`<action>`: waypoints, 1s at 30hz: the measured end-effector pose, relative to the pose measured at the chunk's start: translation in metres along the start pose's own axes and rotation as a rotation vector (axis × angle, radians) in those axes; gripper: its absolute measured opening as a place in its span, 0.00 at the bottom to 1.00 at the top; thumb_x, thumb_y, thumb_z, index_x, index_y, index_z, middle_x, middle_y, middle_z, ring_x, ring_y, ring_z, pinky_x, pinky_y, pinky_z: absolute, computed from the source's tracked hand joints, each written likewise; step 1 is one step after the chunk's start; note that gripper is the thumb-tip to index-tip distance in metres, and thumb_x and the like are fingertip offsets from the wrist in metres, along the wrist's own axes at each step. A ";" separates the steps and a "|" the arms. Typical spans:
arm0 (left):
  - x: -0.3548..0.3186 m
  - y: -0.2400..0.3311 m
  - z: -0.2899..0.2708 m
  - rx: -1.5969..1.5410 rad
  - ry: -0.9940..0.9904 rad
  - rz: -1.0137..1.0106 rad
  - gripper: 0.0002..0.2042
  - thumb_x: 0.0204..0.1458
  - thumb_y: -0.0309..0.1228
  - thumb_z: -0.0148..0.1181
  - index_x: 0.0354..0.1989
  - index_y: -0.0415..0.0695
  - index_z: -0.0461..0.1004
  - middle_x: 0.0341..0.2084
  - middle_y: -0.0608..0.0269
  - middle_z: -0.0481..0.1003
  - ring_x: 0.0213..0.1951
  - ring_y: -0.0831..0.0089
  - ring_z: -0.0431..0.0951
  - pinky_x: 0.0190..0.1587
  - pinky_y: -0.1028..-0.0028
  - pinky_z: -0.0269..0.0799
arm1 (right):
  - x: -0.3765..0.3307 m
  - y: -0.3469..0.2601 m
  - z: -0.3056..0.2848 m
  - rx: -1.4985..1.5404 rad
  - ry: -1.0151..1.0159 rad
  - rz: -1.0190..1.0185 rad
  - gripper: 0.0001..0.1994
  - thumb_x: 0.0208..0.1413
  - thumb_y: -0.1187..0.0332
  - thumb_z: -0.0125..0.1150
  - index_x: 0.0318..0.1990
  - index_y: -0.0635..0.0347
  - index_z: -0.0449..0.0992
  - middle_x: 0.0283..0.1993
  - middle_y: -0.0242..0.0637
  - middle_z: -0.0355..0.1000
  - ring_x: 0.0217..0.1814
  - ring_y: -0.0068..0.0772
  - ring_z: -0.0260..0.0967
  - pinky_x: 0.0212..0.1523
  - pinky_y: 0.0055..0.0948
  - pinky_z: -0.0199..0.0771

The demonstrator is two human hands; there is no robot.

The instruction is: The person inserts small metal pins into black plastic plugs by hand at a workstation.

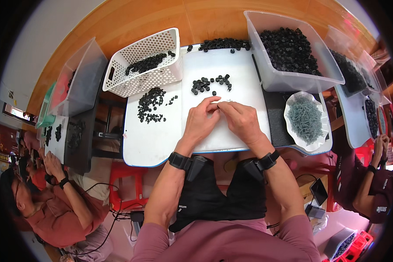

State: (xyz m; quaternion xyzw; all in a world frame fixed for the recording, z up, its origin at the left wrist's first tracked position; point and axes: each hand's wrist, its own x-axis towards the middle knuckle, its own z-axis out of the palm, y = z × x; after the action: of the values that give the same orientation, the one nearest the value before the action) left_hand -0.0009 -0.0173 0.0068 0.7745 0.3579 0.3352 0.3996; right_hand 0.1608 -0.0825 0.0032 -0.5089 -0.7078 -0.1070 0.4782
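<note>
Over the front middle of the white tabletop (249,142), my left hand (201,118) and my right hand (243,122) meet at the fingertips. Both are closed in a pinch around a small black part (218,105), mostly hidden by the fingers. A few thin pale pieces, perhaps screws (230,100), lie just beyond the fingertips. Farther back sits a loose group of small black round parts (201,85). To the left spreads a pile of smaller black pieces (150,104). Right of my right hand, a white scalloped dish (291,124) holds many grey-green screws (306,118).
A white perforated basket (137,89) with black pieces stands back left. A translucent bin (292,81) full of black round parts stands back right, and more black parts (225,44) line the far edge. People work at tables on both sides; a red stool (129,183) is below left.
</note>
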 end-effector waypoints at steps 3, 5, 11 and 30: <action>0.001 -0.007 0.000 -0.075 0.007 -0.009 0.16 0.61 0.30 0.64 0.55 0.37 0.78 0.38 0.52 0.86 0.38 0.67 0.87 0.43 0.71 0.80 | 0.002 -0.005 -0.001 -0.023 -0.025 0.024 0.12 0.51 0.80 0.65 0.43 0.59 0.80 0.34 0.36 0.80 0.31 0.38 0.80 0.31 0.32 0.80; 0.002 -0.007 -0.001 -0.135 0.012 -0.023 0.16 0.62 0.32 0.64 0.55 0.37 0.80 0.38 0.53 0.86 0.37 0.71 0.86 0.42 0.72 0.79 | 0.002 -0.004 -0.001 -0.013 -0.010 0.013 0.12 0.52 0.81 0.65 0.45 0.58 0.80 0.34 0.38 0.80 0.32 0.38 0.81 0.31 0.33 0.80; 0.003 -0.009 -0.001 -0.266 0.001 -0.144 0.13 0.62 0.32 0.65 0.50 0.37 0.83 0.35 0.56 0.87 0.36 0.80 0.83 0.39 0.77 0.77 | 0.000 -0.002 0.001 0.179 0.009 0.115 0.13 0.55 0.81 0.66 0.47 0.59 0.78 0.35 0.40 0.81 0.33 0.41 0.81 0.33 0.35 0.80; 0.003 -0.002 -0.007 -0.304 0.046 -0.178 0.12 0.61 0.26 0.66 0.50 0.33 0.81 0.40 0.58 0.85 0.44 0.77 0.83 0.48 0.77 0.78 | -0.001 0.022 0.003 0.300 0.173 0.824 0.07 0.58 0.76 0.64 0.43 0.65 0.80 0.33 0.41 0.82 0.32 0.31 0.81 0.36 0.29 0.78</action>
State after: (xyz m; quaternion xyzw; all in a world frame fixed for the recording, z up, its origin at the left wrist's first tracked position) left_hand -0.0054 -0.0110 0.0089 0.6625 0.3794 0.3663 0.5320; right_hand 0.1774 -0.0713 -0.0063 -0.6625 -0.4110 0.1540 0.6070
